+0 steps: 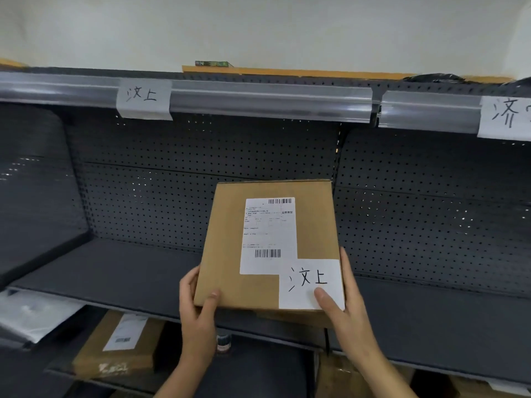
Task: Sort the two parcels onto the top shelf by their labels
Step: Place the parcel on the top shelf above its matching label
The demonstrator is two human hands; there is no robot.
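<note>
The cardboard parcel, held at its near corners by the left hand and right hand, fills the middle of the opening. Left of the parcel the dark shelf board lies bare; right of it too. Above the parcel runs the top shelf rail, with open room between them. Behind it stands the perforated back panel, and a thin upright divider rises by its far right corner.

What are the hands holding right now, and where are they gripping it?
A cardboard parcel, gripped by its near corners: left hand at the left, right hand at the right.
</note>
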